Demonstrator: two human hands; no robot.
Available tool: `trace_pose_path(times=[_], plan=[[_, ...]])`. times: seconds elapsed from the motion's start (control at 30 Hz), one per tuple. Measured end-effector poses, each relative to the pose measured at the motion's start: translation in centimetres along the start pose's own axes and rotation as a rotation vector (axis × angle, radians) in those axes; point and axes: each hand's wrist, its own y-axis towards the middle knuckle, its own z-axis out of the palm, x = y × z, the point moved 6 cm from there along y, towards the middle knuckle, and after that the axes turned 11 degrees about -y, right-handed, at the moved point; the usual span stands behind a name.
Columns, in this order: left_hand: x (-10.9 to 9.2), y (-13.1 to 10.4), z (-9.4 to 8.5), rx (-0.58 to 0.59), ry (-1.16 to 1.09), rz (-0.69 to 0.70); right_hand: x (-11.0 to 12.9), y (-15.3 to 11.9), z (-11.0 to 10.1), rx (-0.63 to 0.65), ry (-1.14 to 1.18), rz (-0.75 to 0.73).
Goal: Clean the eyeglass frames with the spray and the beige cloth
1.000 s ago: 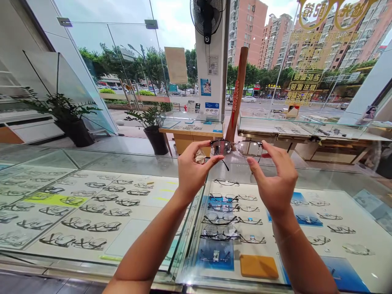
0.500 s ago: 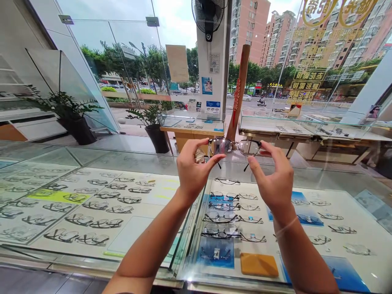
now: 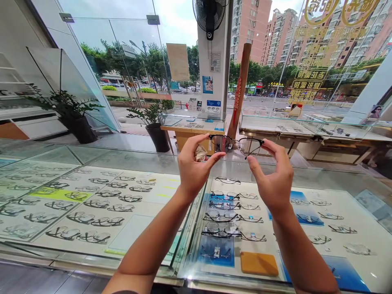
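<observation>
A pair of eyeglasses (image 3: 249, 147) with dark upper rims and clear lenses is held up above the glass counter, spanning both hands. My left hand (image 3: 197, 163) grips its left end between thumb and fingers. A crumpled pale cloth (image 3: 200, 153) is tucked in the same hand's curled fingers. At the other end, the fingers of my right hand (image 3: 272, 171) are closed on the frame's corner, with the thumb below near the lens. Under the hands, the glass display case (image 3: 306, 175) contains rows of eyeglasses (image 3: 222, 216).
To the left, another display section (image 3: 137, 220) holds several rows of frames. An orange-brown case (image 3: 259, 263) lies near the front edge. Beyond the counter stand potted plants (image 3: 157, 136), a wooden post (image 3: 241, 85), a fan (image 3: 210, 20) and more glass counters (image 3: 275, 126).
The eyeglasses have tilted slightly, so the temple tips that hung below the lenses show less. Both hands keep their hold, and the view has shifted a little.
</observation>
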Motion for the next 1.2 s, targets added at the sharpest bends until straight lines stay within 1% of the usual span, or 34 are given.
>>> trace_pose_path(times=[0.07, 0.17, 0.4, 0.53, 0.67, 0.87, 1.0, 1.2], plan=[[0.5, 0.0, 0.3, 0.034, -0.020, -0.054, 0.3, 0.0, -0.2, -0.027, -0.008, -0.021], [0.8, 0.0, 0.6, 0.066, -0.046, -0.086, 0.5, 0.1, -0.3, -0.052, -0.022, -0.044], [0.6, -0.1, 0.6, 0.043, -0.044, -0.087, 0.6, 0.1, -0.3, -0.041, -0.024, -0.034], [0.5, -0.3, 0.4, 0.016, -0.006, -0.055, 0.2, 0.0, 0.0, -0.029, 0.001, -0.012], [0.4, -0.7, 0.3, -0.011, 0.035, 0.022, -0.3, 0.1, 0.5, -0.010, 0.066, -0.004], [-0.2, -0.9, 0.0, -0.064, 0.073, 0.127, -1.0, 0.4, 1.2, 0.009, 0.245, 0.021], [-0.8, -1.1, 0.0, -0.062, 0.092, 0.183, -1.3, 0.4, 1.3, -0.036, 0.306, 0.077], [-0.4, -1.6, 0.5, -0.058, 0.141, 0.135, -1.5, 0.3, 1.0, -0.142, 0.283, 0.104]])
